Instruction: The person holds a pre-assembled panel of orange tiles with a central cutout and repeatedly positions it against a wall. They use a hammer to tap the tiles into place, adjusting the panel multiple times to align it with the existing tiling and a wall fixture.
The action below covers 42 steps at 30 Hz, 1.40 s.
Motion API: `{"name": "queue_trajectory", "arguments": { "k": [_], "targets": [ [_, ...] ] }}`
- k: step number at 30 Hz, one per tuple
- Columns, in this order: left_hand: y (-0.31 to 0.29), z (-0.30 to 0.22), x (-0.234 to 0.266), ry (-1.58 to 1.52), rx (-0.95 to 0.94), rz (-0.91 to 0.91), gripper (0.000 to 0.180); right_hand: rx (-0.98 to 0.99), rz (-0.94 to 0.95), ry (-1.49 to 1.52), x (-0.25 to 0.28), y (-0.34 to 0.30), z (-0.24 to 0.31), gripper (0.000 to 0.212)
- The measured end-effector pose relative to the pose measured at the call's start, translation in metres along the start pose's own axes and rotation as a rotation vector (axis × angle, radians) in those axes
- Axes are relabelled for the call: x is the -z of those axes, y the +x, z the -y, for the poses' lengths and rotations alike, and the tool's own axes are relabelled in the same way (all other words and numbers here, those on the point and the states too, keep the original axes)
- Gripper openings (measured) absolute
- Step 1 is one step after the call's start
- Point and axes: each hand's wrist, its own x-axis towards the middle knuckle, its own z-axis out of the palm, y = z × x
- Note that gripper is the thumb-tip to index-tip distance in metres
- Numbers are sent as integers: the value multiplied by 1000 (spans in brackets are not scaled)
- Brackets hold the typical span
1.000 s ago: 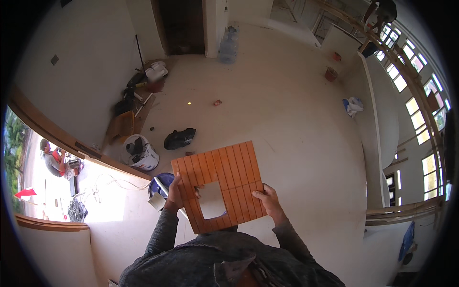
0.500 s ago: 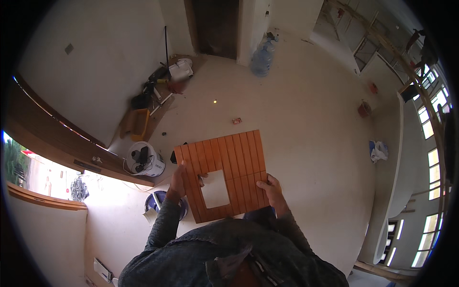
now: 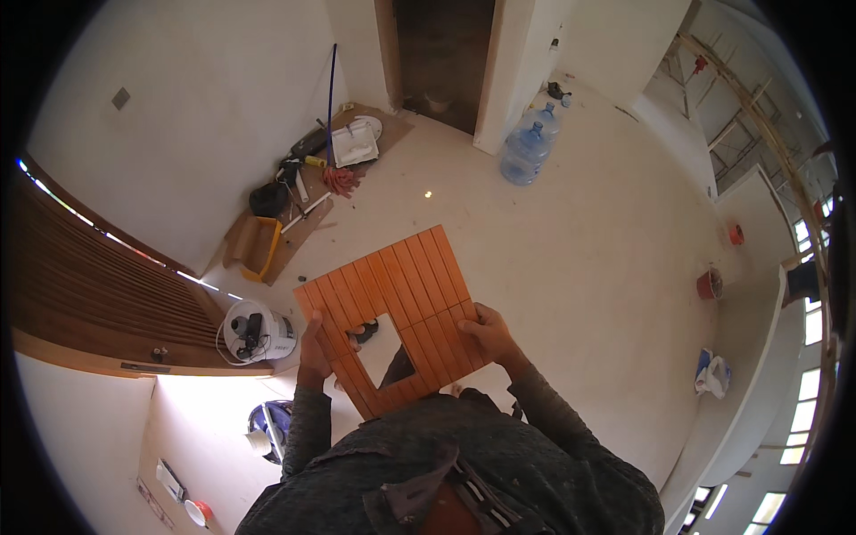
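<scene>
An orange-brown slatted panel (image 3: 392,276) with a rectangular cutout is held out in front of my body, tilted with its right side farther up. My left hand (image 3: 316,350) grips its left edge, with some fingertips showing through the cutout. On the right edge, my right hand (image 3: 490,334) has its thumb over the top face and its other fingers underneath. Through the cutout I see the pale floor and a dark shape whose kind I cannot make out.
To the left stand a white bucket (image 3: 281,337) with dark tools and a blue bucket (image 3: 267,419). A yellow bin (image 3: 261,250) and a red mop head (image 3: 341,181) lie on cardboard by the wall. Large water bottles (image 3: 526,156) are near the doorway. At right are a red bucket (image 3: 710,283) and a white bag (image 3: 712,376).
The panel has turned counter-clockwise and shifted left in view, both hands still on it. My view has swung, and the wooden door at left now shows more of its slats.
</scene>
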Motion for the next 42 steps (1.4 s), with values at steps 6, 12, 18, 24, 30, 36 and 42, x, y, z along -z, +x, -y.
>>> {"name": "queue_trajectory", "arguments": {
  "k": [6,12,18,24,30,36,42],
  "targets": [
    [161,-33,-5,-6,-55,-74,72,-20,55,-75,48,184,49,33],
    [366,-127,-2,38,-66,-97,71,-48,49,-140,76,396,104,33],
    [538,-227,-31,37,-30,21,67,-11,2,62,94,532,201,33],
    [722,-272,-43,93,-53,70,63,-4,-65,29,145,689,255,28],
    [920,-315,-62,65,-60,96,58,26,-41,56,223,875,294,29],
    [1076,-390,-113,-4,-29,-14,57,57,42,72,273,1042,393,29],
    [1233,-421,-139,110,-99,81,61,95,-43,50,328,1167,461,30]
  ]
}}
